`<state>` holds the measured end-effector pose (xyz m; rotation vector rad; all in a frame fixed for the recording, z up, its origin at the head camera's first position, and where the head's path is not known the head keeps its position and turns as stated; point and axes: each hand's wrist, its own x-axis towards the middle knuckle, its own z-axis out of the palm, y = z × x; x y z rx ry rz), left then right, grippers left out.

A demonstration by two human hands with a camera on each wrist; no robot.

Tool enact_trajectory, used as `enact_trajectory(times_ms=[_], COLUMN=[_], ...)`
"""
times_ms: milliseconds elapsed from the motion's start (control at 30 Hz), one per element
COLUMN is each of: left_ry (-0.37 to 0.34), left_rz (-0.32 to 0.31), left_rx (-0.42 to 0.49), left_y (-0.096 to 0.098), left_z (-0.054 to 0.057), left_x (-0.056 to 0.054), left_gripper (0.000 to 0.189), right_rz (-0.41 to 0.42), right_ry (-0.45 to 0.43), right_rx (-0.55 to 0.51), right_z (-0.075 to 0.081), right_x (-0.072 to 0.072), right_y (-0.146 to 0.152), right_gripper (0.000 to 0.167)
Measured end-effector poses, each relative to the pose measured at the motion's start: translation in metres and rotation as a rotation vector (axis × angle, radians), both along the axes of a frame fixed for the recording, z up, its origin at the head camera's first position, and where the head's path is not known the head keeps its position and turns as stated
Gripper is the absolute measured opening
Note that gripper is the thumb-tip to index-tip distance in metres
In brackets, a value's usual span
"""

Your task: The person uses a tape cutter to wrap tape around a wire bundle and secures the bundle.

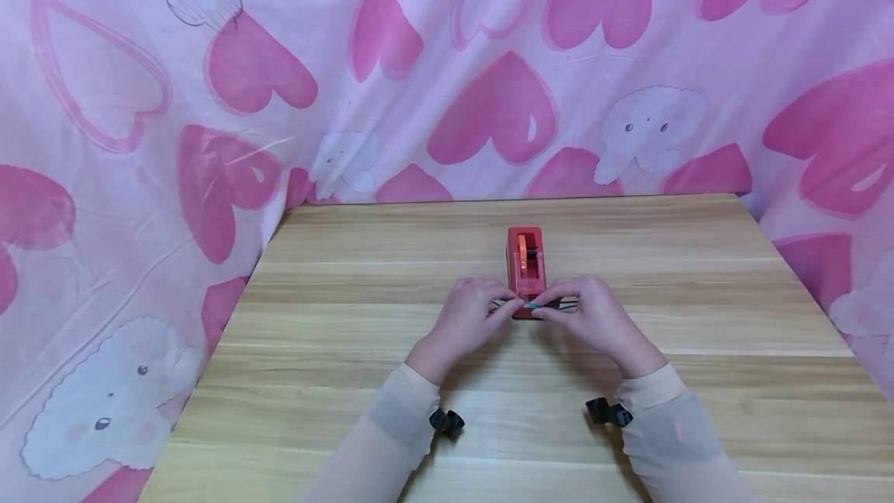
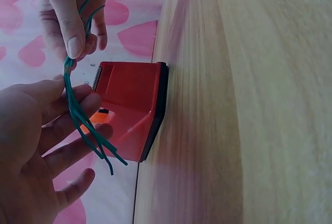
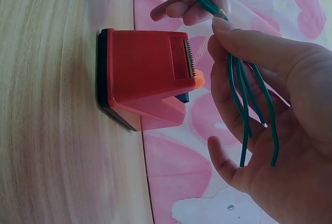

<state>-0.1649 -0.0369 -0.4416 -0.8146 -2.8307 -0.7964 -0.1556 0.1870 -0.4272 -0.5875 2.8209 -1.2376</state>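
Note:
Both hands pinch a thin bundle of green wires (image 3: 244, 99) near its middle. My left hand (image 1: 471, 313) holds it between thumb and forefinger, the other fingers loosely spread. Close beside it, my right hand (image 1: 590, 313) grips the bundle the same way. The wire ends fan out past each hand, and a small brownish band (image 3: 221, 13) shows between the fingertips. Just behind the hands stands a red tape dispenser (image 1: 525, 286), its toothed cutter (image 3: 190, 58) facing me. Its orange roll core (image 1: 522, 254) sits in the slot, and the hands overlap its front end in the head view.
The dispenser stands on a light wood-grain table (image 1: 363, 270). A pink cloth (image 1: 433, 37) with hearts and white cartoon animals hangs behind and along the sides. Small black cameras (image 1: 447, 424) are strapped on both sleeved wrists.

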Motion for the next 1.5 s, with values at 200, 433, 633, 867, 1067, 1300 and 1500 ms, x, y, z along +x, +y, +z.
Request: enact_trajectory(times_ms=[200,433,633,867,1067,1300,1500], left_ry=[-0.036,-0.047,-0.059,-0.031,-0.003,0.05,0.114], left_rz=[-0.03,-0.061,-0.071,-0.069,-0.07,-0.079,-0.081], left_rx=[0.031,0.035,0.029,0.004,0.003,-0.023,-0.065], left_y=[-0.0006,-0.0031,-0.0037,-0.0024,-0.0017,-0.0005,0.0007], left_z=[-0.0047,-0.0066,-0.0046,-0.0041,-0.0027,0.0005,0.0027], left_x=[-0.0016,-0.0044,-0.0051,-0.0041,-0.0034,-0.002,-0.0005], left_gripper=[0.028,0.024,0.022,0.022,0.022,0.02,0.019], right_rz=[0.013,0.029,0.023,0.014,-0.003,-0.003,-0.01], right_ry=[0.013,0.03,0.044,0.017,-0.013,-0.012,-0.021], right_rx=[0.009,0.014,0.022,0.024,0.024,0.025,0.033], right_z=[0.0009,0.0026,0.0029,0.0027,0.0014,0.0025,0.0023], right_x=[-0.0008,-0.002,-0.0028,-0.0031,-0.0038,-0.0032,-0.003], right_y=[0.0018,0.0014,0.0018,0.0032,0.005,0.0049,0.0061], right_gripper=[0.013,0.015,0.017,0.014,0.012,0.011,0.011])
